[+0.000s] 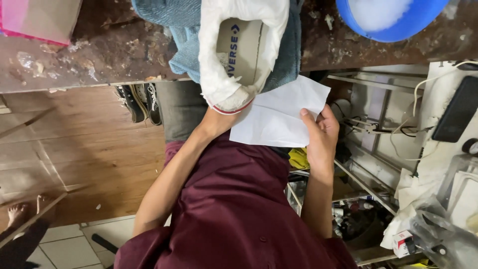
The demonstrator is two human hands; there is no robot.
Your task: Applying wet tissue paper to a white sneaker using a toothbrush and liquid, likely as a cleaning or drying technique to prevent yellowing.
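A white sneaker (239, 50), covered in white tissue, lies on a blue-grey towel (184, 55) at the edge of a worn brown table (99, 55). My left hand (217, 121) reaches up under the sneaker's heel and holds it; the fingers are hidden beneath the shoe. My right hand (321, 132) pinches a white sheet of paper (279, 117) by its right edge, just below and right of the sneaker's heel. The paper hangs over my maroon shirt.
A blue basin (393, 20) with white foam sits at the table's top right. A pink-edged box (35, 20) is top left. Black sneakers (142, 102) stand on the wooden floor. Cluttered metal shelves (368, 149) are to the right. Another person's bare foot (15, 214) shows bottom left.
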